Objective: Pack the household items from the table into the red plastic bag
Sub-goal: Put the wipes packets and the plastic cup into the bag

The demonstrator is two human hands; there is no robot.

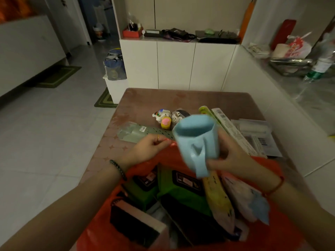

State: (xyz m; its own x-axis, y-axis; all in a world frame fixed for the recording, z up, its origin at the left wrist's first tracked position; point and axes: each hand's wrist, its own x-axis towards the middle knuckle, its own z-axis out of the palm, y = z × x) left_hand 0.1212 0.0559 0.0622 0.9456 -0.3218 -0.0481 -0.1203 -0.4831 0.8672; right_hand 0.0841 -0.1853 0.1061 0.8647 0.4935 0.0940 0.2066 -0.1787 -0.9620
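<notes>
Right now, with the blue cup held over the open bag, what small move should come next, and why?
Probably lower the light blue cup into the red plastic bag. The right hand grips the cup just above the bag's far rim, and the left hand pinches that rim, holding the mouth open. There seems to be room on top of the green packs inside.
</notes>
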